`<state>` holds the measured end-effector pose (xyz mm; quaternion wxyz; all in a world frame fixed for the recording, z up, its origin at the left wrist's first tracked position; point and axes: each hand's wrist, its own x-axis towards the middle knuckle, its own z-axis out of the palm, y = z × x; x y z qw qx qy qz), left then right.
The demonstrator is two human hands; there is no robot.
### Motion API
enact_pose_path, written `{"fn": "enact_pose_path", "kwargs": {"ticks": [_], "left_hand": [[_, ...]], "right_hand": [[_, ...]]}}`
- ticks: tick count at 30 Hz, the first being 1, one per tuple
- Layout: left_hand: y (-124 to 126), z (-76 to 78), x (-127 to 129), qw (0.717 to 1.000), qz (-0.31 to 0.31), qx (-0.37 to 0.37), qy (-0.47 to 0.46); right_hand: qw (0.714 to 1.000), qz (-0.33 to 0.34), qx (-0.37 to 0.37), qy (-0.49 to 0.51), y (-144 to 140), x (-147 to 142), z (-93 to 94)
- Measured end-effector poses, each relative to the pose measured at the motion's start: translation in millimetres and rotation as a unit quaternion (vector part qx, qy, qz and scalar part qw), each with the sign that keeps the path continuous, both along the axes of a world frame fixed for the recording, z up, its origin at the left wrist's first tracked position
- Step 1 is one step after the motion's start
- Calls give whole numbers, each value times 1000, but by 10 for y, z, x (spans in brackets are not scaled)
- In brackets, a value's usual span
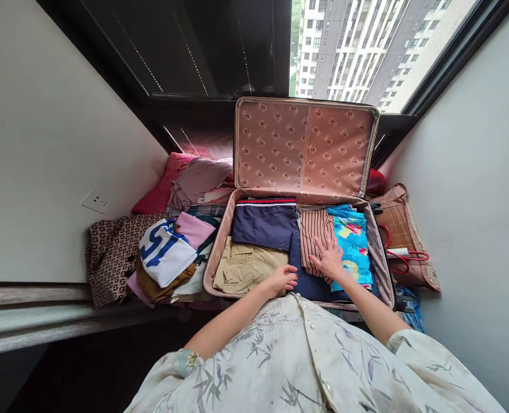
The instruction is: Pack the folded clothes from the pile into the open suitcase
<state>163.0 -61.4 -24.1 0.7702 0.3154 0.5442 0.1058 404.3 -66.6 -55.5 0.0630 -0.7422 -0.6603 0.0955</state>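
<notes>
Window-side ledge with an open suitcase being filled, both hands down among the folded clothes.

Against the dark sill, the case lies flat with its patterned lid propped upright against the window, so the whole tray is reachable from above. The right hand lies flat, fingers spread and released, pressing on the striped brown garment, which sits between the navy folded piece and the bright turquoise floral cloth. The left hand, loosely curled and gripping nothing that shows, rests at the edge of the khaki shorts in the near-left corner. Just beside the case on the left, a heap of clothes crowds its wall; a woven bag stands close on the right.
</notes>
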Motion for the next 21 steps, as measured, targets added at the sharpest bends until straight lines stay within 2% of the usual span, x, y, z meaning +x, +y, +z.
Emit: {"fn": "enact_pose_path", "kwargs": {"ticks": [2,6,9,12,14,16,19,21], "left_hand": [[-17,34,-154,1000,25,10,4],[-98,104,-372,998,65,-10,12],[-179,172,-496,995,96,-15,-7],[-146,289,-708,990,134,32,-33],[-18,412,-973,979,180,86,-33],[160,571,-1353,958,246,149,2],[400,813,-2027,899,364,227,92],[494,923,-2434,864,420,248,124]], "right_hand": [[998,38,-22,-50,-81,-140,-176],[993,51,-57,-91,-57,-251,-418],[992,47,-45,-108,-40,-246,-495],[990,43,-15,-137,-74,-227,-527],[988,39,-7,-149,-85,-207,-539],[988,40,-9,-148,-78,-184,-536],[991,40,-6,-131,-70,-180,-497],[993,19,10,-116,-83,-219,-452]]}}
